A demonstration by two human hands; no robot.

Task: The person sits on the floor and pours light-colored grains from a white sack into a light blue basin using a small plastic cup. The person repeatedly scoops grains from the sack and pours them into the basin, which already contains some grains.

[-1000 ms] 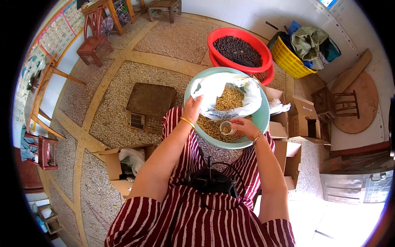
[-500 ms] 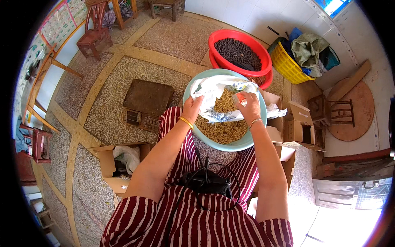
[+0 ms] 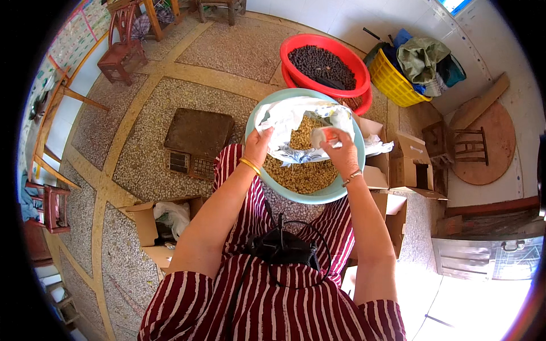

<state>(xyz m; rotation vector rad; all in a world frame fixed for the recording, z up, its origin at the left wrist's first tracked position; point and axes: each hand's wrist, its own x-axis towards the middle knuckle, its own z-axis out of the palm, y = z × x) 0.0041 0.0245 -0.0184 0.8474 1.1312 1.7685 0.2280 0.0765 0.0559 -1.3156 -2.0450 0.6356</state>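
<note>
A white plastic bag [image 3: 278, 115] with a printed pattern lies open-mouthed over the pale blue basin [image 3: 329, 197] between my knees. My left hand [image 3: 257, 148] is closed on the left side of the bag's rim. Small yellowish-tan kernels [image 3: 298, 177] fill the lower part of the basin, and more show through the bag's mouth. Over that mouth, my right hand [image 3: 342, 156] grips a small clear cup [image 3: 318, 136] with a red-orange mark. The cup is tilted, and its contents cannot be made out.
Beyond the basin stand red tubs [image 3: 361, 71] holding dark round pieces [image 3: 321, 63]. A yellow basket [image 3: 392, 82] of cloths and bags sits at the far right. Cardboard boxes [image 3: 405, 167] flank me, and a platform scale [image 3: 199, 133] lies on the floor at left.
My right hand has shifted slightly left and down over the bag's mouth, and the cup has turned in its fingers. The left hand keeps its hold on the bag. The whole view has shifted slightly.
</note>
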